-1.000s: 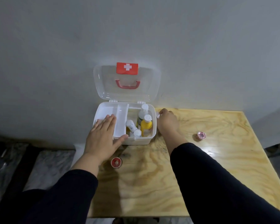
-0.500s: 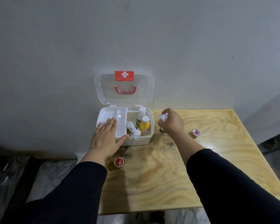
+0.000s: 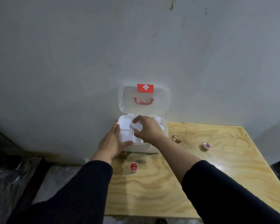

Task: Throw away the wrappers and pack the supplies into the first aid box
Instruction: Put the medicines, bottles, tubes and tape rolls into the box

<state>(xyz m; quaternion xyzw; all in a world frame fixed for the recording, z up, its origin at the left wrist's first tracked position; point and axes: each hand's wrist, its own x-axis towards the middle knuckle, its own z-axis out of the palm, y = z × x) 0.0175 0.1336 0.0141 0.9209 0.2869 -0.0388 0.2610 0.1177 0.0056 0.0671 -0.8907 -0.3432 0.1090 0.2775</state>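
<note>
Bracing first aid box [image 3: 153, 148] at its left front corner: left hand [image 3: 112, 143], fingers spread. Above box's left compartments: right hand [image 3: 148, 128], pinching small white item [image 3: 135, 126]. Below hands: red cap [image 3: 133, 167]. Right of right hand: pink cap [image 3: 207, 145].

The right hand [image 3: 148, 128], having left the wooden table, is now carrying a small white crumpled item [image 3: 135, 126] over the open white plastic first aid box [image 3: 152, 147].

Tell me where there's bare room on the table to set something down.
Free: the wide near part of the table, between the red tin and the front edge, and the right side past the pink tin. Crowded: the back left corner, with the box and both hands.
</note>
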